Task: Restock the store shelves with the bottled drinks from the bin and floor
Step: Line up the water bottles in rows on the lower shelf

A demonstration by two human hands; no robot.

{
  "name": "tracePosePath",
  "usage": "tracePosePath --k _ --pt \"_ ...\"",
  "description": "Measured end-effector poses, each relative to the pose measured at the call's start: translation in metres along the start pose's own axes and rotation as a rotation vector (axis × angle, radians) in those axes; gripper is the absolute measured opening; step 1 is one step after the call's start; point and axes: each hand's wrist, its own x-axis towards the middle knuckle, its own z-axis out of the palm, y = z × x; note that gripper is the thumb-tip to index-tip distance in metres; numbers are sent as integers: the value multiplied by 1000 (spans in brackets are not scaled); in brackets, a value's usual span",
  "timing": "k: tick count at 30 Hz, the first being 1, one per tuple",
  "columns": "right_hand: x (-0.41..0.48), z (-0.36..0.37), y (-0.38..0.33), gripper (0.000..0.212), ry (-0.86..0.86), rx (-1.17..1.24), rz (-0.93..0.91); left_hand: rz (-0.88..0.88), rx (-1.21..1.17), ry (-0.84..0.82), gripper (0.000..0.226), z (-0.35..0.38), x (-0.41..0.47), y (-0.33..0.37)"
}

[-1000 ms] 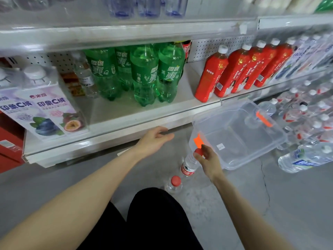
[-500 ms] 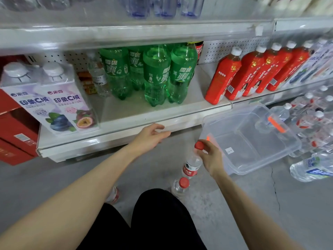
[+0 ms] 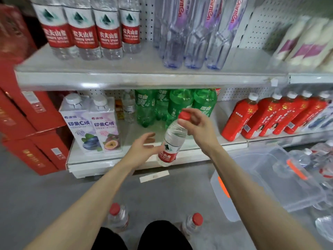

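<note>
The grey concrete floor [image 3: 54,195] carries a white store rack with two shelves in view. At 4 o'clock one clear plastic bin [image 3: 270,177] with orange latches lies on the floor, and loose water bottles are heaped just beside it. A stack of red cartons [image 3: 36,141] stands at 9 o'clock.

On the upper shelf [image 3: 144,80] stand four red-label water bottles [image 3: 84,33] and, at 1 o'clock, three tall clear bottles [image 3: 196,42]. On the lower shelf [image 3: 198,156] I count two purple cartons [image 3: 91,127], four green soda bottles [image 3: 180,103] and five red juice bottles [image 3: 261,118].

At 6 o'clock two red-capped bottles [image 3: 118,217] stand on the floor.

The right hand [image 3: 200,125] pinches the red cap of one water bottle [image 3: 173,141], which hangs tilted in the air before the lower shelf. The left hand [image 3: 142,150] has its fingers spread beside the bottle's label; whether it touches, I cannot tell.
</note>
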Motion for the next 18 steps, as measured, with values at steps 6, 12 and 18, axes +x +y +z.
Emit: tracePosePath --k 6,12,18 --pt "30 30 -81 31 -113 -4 -167 133 18 38 70 -39 -4 32" --pt "57 61 -148 30 -212 7 -291 262 -11 111 68 -82 4 83" --pt "83 84 -196 38 -228 3 -414 411 -67 301 61 -110 20 124"
